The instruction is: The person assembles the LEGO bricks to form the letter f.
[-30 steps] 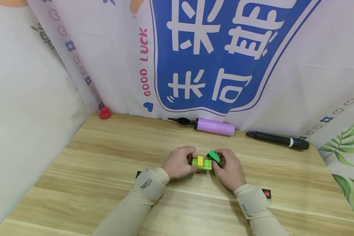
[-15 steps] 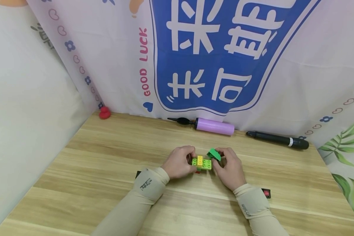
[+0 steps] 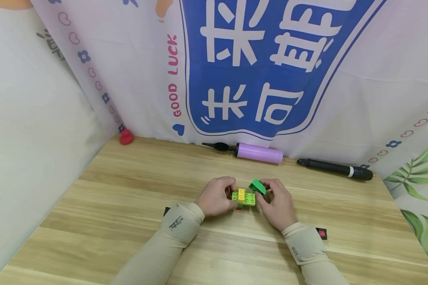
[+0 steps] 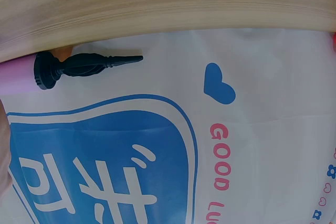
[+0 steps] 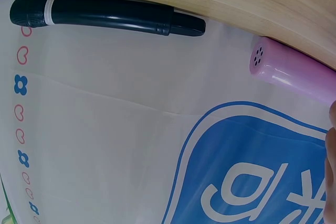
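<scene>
In the head view my left hand (image 3: 218, 196) grips the left end of a small toy building-brick assembly. A lime-green studded brick (image 3: 250, 199) forms its long part, with a yellow brick (image 3: 241, 195) across the top. A bit of red (image 3: 239, 208) shows underneath. Just to the right, my right hand (image 3: 279, 205) pinches a bright green brick with a curved side (image 3: 258, 187), tilted close beside the assembly's right end. Both wrist views catch only a sliver of hand at the edge; the bricks are outside them.
Along the back of the wooden table (image 3: 128, 186) lie a purple hand pump (image 3: 259, 153) and a black microphone-like object (image 3: 335, 169). A red rubber duck (image 3: 126, 137) sits at the back left corner. Behind hangs a printed cloth (image 3: 142, 79).
The bright green brick has turned slightly and risen a little in the right hand's fingers. The left hand and the assembly stay almost still.
</scene>
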`<state>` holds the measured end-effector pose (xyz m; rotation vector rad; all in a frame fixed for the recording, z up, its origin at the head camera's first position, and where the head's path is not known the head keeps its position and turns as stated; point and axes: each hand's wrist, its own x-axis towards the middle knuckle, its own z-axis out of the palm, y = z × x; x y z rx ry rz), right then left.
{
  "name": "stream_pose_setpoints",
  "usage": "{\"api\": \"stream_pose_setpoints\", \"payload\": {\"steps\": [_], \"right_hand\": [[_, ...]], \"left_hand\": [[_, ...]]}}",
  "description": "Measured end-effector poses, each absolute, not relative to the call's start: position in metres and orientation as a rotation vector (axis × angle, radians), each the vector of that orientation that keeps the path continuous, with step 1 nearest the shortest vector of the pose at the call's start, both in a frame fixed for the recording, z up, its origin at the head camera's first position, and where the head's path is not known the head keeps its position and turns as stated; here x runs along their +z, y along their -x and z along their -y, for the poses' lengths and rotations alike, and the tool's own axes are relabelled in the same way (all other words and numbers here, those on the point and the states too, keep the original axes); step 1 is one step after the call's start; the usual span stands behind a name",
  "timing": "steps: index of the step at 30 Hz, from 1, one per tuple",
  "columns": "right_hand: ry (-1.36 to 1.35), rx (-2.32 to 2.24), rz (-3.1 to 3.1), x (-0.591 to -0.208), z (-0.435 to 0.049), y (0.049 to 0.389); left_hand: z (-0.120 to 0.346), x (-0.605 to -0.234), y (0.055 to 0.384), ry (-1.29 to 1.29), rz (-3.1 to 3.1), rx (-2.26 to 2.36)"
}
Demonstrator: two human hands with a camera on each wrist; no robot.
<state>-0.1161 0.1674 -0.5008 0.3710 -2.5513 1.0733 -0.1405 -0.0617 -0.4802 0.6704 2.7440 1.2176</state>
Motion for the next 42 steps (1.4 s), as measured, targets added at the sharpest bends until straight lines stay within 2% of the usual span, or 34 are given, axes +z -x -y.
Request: {"api": "stream_pose_setpoints", "payload": {"steps": [42], "right_hand": [[-0.440,1.219,2.421,-0.5019,-0.1675,0.1144]], "left_hand": [[0.0619,-0.4783,0.1395,-0.683,-2.747,1.206]]}}
